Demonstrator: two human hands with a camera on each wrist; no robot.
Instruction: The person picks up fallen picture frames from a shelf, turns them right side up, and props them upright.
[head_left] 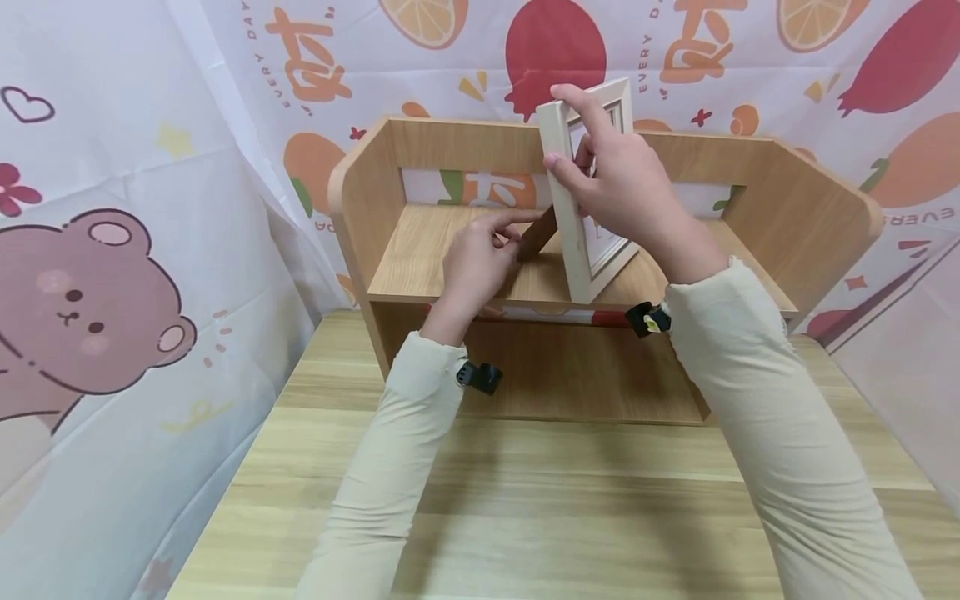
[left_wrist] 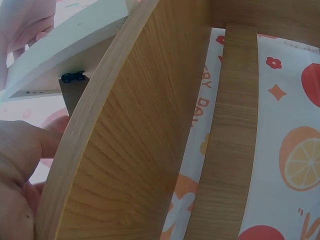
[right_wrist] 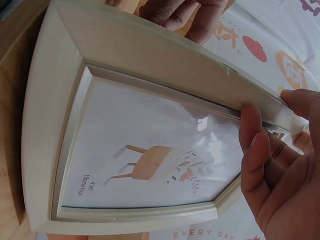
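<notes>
A cream picture frame (head_left: 573, 217) stands tilted on the upper board of a wooden desk shelf (head_left: 420, 242), its lower corner by the front edge. My right hand (head_left: 630, 175) grips its upper part, thumb on the near side and index finger over the top. Behind the frame, my left hand (head_left: 483, 254) pinches its brown back stand (head_left: 538, 237), which is swung out from the back. A dark hinge (left_wrist: 73, 76) joins stand and frame in the left wrist view. The right wrist view shows the picture (right_wrist: 155, 160), with a small animal drawing and size print.
The shelf's side panels (head_left: 810, 208) rise on both sides, and a rail runs along its back. Below lies a lower board (head_left: 585, 367). The shelf stands on a wooden table (head_left: 525, 500). Printed cloth (head_left: 450, 75) hangs behind and at the left.
</notes>
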